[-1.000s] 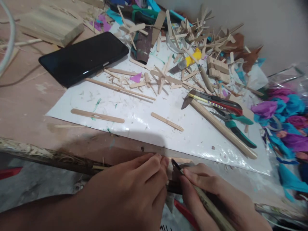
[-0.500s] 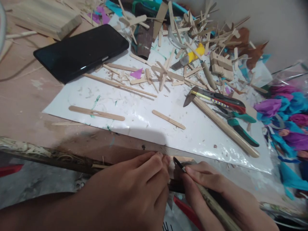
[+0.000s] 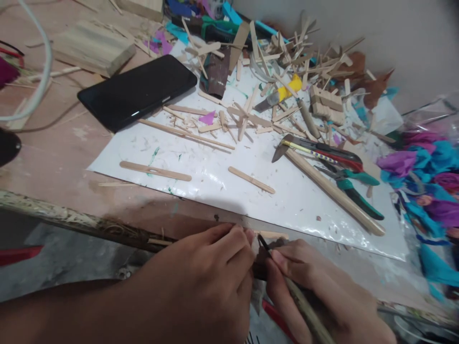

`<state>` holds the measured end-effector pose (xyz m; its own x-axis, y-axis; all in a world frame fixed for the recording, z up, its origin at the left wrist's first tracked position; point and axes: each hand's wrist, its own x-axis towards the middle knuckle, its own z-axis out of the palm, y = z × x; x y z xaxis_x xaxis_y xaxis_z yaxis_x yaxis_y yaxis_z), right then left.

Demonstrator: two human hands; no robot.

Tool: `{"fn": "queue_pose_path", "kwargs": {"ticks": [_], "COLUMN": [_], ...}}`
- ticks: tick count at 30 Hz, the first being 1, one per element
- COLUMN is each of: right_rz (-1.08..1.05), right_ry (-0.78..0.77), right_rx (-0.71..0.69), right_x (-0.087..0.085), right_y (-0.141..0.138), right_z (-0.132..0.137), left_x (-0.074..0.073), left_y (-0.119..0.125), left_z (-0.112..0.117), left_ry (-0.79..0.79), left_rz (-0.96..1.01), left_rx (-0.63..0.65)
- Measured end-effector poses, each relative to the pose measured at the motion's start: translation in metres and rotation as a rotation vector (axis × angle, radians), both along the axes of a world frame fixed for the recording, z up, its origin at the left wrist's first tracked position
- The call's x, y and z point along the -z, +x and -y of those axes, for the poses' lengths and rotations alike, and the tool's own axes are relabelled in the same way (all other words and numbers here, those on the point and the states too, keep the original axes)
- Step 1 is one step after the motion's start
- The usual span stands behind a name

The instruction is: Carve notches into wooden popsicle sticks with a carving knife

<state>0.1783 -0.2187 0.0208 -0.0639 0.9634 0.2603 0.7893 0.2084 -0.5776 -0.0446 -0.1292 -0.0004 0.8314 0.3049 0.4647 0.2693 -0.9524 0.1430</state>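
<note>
My left hand point(image 3: 211, 267) is closed at the table's front edge, its fingertips pressing down a popsicle stick point(image 3: 274, 235) whose right end sticks out beyond them. Most of that stick is hidden under the fingers. A carving knife point(image 3: 304, 306) with a wooden handle is gripped in my right hand point(image 3: 319, 282), its small dark blade tip at the stick beside my left fingertips. Two more sticks lie on the white sheet: a longer stick with a slit in its middle point(image 3: 156, 171) and a shorter, narrow stick point(image 3: 251, 180).
A black phone point(image 3: 139, 91) lies at the back left, near a wooden block point(image 3: 95, 48). On the white sheet point(image 3: 208, 186) rest a small hammer point(image 3: 333, 191), green-handled pliers point(image 3: 360, 198), and a cutter point(image 3: 333, 155). Behind, sticks and a yellow-handled chisel point(image 3: 281, 93) are heaped; coloured paper point(image 3: 430, 167) lies right.
The camera view has shifted slightly, so the table's things appear further right and lower at the left. Both hands stay at the stick, with the knife tip almost in the same spot.
</note>
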Motion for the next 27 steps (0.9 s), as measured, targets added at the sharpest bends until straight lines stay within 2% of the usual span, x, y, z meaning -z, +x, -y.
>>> {"fn": "queue_pose_path", "kwargs": {"ticks": [4,10,17,27], "right_rz": [0.028,-0.089,-0.106,-0.072], "right_ry": [0.033,0.023,-0.011,-0.087], "right_rx": [-0.089,0.097,-0.033,-0.001], "right_x": [0.001,-0.004,0.007,-0.004], "right_y": [-0.001,-0.009,-0.002,-0.004], "right_z": [-0.003,-0.005,-0.002,-0.002], "left_x": [0.002,0.001,0.003,0.005], "left_y": [-0.002,-0.004,-0.004,-0.007], "left_z": [-0.002,-0.001,0.002,-0.001], "left_ry": [0.004,0.022,-0.012,-0.004], "left_rz": [0.013,0.01,0.051,0.05], "left_rx": [0.011,0.007,-0.026,-0.004]}}
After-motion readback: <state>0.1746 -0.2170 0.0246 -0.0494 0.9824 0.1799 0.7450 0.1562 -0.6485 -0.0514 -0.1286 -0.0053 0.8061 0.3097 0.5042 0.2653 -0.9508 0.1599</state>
